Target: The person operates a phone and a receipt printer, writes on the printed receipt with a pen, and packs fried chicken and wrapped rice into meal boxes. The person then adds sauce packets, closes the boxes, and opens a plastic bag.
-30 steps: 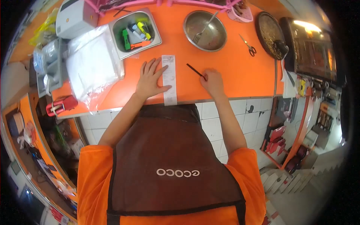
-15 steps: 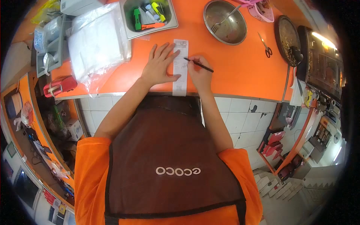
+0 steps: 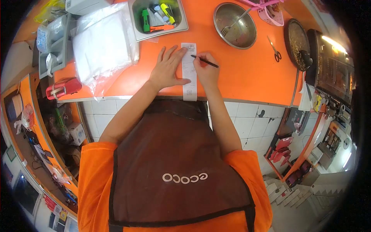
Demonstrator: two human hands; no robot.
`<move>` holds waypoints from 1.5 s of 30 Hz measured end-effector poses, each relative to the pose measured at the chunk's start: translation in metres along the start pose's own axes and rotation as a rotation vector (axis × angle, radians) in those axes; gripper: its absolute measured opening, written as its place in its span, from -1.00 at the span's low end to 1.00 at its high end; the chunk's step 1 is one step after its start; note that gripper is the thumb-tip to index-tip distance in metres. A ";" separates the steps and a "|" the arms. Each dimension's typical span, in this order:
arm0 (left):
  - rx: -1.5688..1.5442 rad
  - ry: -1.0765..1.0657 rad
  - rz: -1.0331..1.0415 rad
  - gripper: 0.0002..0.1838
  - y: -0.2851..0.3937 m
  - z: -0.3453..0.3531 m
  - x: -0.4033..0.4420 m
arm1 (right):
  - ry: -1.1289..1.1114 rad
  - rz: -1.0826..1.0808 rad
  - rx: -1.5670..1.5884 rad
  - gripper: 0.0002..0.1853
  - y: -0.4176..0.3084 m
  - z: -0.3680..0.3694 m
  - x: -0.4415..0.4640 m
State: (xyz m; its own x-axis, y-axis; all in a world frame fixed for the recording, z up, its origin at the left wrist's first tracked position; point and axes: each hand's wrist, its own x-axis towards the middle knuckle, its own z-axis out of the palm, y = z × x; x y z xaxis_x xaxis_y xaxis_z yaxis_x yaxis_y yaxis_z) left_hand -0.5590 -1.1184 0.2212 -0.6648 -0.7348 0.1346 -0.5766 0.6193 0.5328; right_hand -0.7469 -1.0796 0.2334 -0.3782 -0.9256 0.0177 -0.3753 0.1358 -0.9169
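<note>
A long white printed receipt [image 3: 189,87] lies on the orange table [image 3: 247,73], its lower end reaching the front edge. My left hand [image 3: 168,69] rests flat with fingers spread, the fingertips and thumb touching the receipt's left side. On the right side, my right hand [image 3: 206,71] grips a black pen [image 3: 206,61]. The pen's tip points left onto the upper part of the receipt. Some of the print is too small to read.
Markers fill a metal tray [image 3: 136,27] at the back. Clear plastic bags [image 3: 102,50] lie to the left, near a red stapler-like object [image 3: 63,88]. Toward the right are a metal bowl [image 3: 247,36] holding a fork, scissors [image 3: 275,50], a pink basket [image 3: 270,17] and a dark round pan [image 3: 295,42].
The pen tip has moved slightly up along the receipt with my right hand. My left hand stays pressed in place; the whole view has shifted a little.
</note>
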 end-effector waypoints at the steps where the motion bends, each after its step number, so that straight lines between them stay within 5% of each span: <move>1: 0.004 -0.002 0.000 0.26 0.000 0.000 0.000 | 0.011 0.021 -0.001 -0.91 -0.001 0.000 0.000; 45: -0.013 0.010 0.003 0.28 -0.003 0.002 -0.001 | 0.018 0.078 0.000 -0.92 0.008 -0.004 0.002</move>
State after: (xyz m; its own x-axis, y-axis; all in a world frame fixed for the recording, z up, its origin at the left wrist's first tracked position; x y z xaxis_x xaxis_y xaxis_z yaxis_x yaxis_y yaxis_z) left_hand -0.5575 -1.1186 0.2184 -0.6622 -0.7353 0.1445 -0.5680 0.6183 0.5432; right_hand -0.7545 -1.0790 0.2279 -0.4213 -0.9057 -0.0469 -0.3441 0.2074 -0.9157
